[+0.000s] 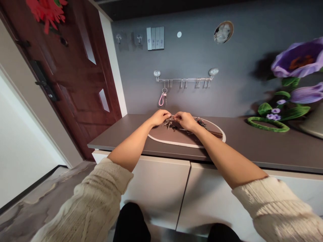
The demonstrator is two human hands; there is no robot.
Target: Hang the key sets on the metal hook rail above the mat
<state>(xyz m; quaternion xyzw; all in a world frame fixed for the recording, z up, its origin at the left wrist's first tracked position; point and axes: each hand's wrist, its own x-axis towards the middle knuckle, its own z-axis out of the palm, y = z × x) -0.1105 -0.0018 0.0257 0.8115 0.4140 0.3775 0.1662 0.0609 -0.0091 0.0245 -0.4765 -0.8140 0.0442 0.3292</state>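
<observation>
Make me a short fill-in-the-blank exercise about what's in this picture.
The left hand and right hand are handling ____.
Below the clear wall rail hangs a ____ loop.
The largest flower on the right is ____.
The pale-rimmed mat has an ____ outline.

Missing words: keys; pink; purple; oval.

The single camera is worn on the head and looks forward and down, along the two arms [133,145] to the left hand [160,117] and right hand [185,120]. It faces the wall [186,57] behind the counter [244,144] from quite near, with the door [75,80] at left and a purple flower [292,64] cut by the right edge.
</observation>
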